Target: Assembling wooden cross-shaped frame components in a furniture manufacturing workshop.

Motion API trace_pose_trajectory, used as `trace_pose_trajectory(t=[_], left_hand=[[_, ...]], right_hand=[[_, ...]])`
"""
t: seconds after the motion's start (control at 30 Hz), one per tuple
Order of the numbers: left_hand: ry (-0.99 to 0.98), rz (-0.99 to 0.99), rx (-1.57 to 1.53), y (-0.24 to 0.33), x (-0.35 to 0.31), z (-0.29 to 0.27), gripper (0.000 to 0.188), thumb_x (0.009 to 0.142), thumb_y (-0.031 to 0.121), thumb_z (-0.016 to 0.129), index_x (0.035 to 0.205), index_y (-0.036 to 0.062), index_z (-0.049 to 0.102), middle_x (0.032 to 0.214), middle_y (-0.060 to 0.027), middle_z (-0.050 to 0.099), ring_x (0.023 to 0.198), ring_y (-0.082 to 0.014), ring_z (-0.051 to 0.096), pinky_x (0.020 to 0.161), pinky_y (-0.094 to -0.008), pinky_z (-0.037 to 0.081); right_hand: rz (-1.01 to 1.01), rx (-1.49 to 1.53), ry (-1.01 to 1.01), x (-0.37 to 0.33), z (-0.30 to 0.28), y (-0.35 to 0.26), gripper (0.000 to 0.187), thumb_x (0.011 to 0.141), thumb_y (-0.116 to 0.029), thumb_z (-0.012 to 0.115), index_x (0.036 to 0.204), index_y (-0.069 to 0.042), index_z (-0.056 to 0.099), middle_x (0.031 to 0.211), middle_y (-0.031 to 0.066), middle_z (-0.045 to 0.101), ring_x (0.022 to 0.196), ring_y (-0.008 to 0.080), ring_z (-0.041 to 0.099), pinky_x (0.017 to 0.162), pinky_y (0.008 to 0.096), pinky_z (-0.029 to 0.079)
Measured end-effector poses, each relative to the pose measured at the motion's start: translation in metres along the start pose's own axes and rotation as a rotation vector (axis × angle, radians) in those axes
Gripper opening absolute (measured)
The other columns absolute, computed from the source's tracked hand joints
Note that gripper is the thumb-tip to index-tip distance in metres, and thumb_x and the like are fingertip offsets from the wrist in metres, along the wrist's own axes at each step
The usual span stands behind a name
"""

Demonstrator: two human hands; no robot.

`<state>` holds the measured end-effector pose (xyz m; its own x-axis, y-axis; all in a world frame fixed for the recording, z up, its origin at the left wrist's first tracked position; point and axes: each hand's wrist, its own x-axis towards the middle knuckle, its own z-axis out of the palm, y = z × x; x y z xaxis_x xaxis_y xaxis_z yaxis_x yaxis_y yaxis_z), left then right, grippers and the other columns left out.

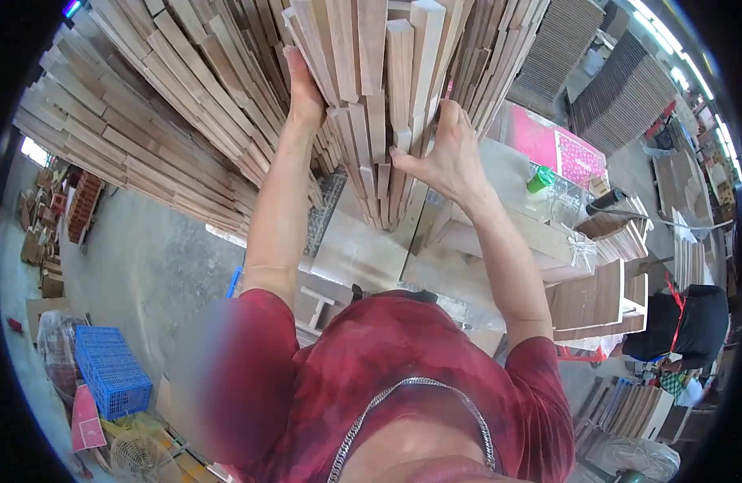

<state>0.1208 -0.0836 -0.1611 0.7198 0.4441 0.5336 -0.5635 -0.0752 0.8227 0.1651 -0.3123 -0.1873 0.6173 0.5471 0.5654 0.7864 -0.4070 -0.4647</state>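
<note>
A tall stack of pale and brown wooden strips stands upright in front of me, on a light board surface. My left hand presses along its left side, thumb pointing up and the other fingers hidden behind the wood. On the right side, my right hand grips the same stack, its thumb against the near strip ends and its fingers bent around the side. The strip ends are uneven, some jutting nearer to me than others.
More piled wooden strips fan out at the left. To the right are a green-lidded container, a pink sheet and wooden panels. A blue crate sits on the floor lower left. Another person in black is at far right.
</note>
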Motion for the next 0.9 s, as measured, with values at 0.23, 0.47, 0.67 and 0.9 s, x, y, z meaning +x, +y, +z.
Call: trace_pose_trajectory(t=[0.23, 0.47, 0.67, 0.9], left_hand=[[-0.053, 0.028, -0.015, -0.013, 0.000, -0.013, 0.096, 0.095, 0.080, 0.026, 0.153, 0.0040, 0.034, 0.147, -0.0116, 0.050, 0.134, -0.0252, 0.050, 0.113, -0.0407, 0.039], [-0.020, -0.053, -0.084, -0.011, 0.010, -0.007, 0.100, 0.093, 0.083, 0.021, 0.156, 0.0057, 0.030, 0.153, -0.0137, 0.045, 0.137, -0.0263, 0.048, 0.113, -0.0409, 0.040], [0.031, -0.230, -0.103, -0.024, 0.016, -0.016, 0.094, 0.094, 0.081, 0.026, 0.155, 0.0102, 0.033, 0.150, -0.0125, 0.048, 0.134, -0.0280, 0.051, 0.110, -0.0436, 0.044], [0.148, -0.307, -0.150, -0.008, 0.012, -0.001, 0.093, 0.095, 0.080, 0.026, 0.156, 0.0104, 0.031, 0.151, -0.0111, 0.047, 0.135, -0.0280, 0.050, 0.110, -0.0437, 0.044]], right_hand=[[-0.045, 0.004, -0.019, 0.009, -0.034, -0.006, 0.115, 0.057, -0.055, 0.094, 0.136, 0.011, 0.043, 0.109, 0.0201, 0.058, 0.102, 0.0326, 0.061, 0.092, 0.0427, 0.051], [-0.115, 0.087, 0.047, 0.018, -0.025, -0.008, 0.131, 0.055, -0.059, 0.093, 0.143, 0.017, 0.031, 0.127, 0.0326, 0.051, 0.122, 0.0463, 0.051, 0.105, 0.0497, 0.044], [-0.048, 0.173, 0.068, 0.013, -0.018, -0.007, 0.133, 0.055, -0.059, 0.093, 0.144, 0.018, 0.031, 0.124, 0.0309, 0.050, 0.118, 0.0449, 0.052, 0.102, 0.0481, 0.046], [-0.087, 0.138, 0.107, 0.011, -0.015, -0.005, 0.132, 0.056, -0.060, 0.091, 0.145, 0.018, 0.031, 0.118, 0.0297, 0.052, 0.111, 0.0438, 0.054, 0.098, 0.0479, 0.047]])
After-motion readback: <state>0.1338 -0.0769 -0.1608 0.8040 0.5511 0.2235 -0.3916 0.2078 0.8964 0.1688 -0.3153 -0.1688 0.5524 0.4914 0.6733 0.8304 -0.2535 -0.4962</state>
